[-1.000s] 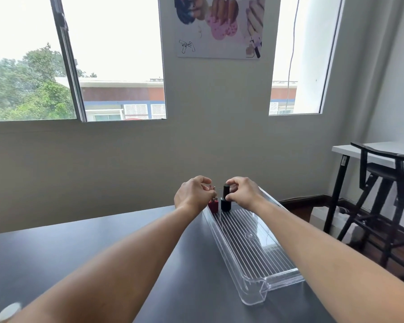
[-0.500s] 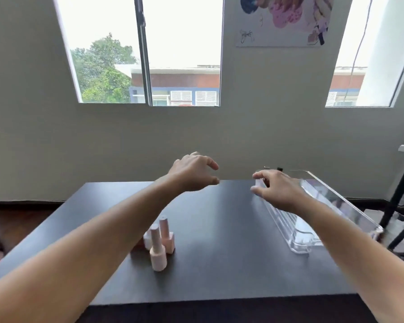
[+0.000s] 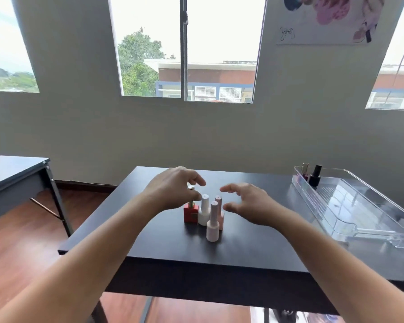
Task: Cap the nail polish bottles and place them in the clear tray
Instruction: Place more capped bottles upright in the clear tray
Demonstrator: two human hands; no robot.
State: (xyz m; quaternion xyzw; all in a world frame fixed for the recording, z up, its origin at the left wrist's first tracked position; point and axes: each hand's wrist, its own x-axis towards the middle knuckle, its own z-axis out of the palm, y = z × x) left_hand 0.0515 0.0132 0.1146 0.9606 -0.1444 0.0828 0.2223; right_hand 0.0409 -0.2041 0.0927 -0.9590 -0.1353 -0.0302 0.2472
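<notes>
while the left grip point(image 3: 173, 190) curls over the red bottle point(image 3: 191, 213) — hold unclear — the right grip point(image 3: 250, 206) spreads wide.

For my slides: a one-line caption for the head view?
Left hand and right hand hover at four nail polish bottles on a dark table; two bottles stand in the clear tray.

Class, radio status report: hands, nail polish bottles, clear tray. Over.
Left hand at red square bottle's gold cap, grip unclear; right hand open, empty. Four bottles clustered on black table; two in clear plastic tray. Nothing between.
</notes>
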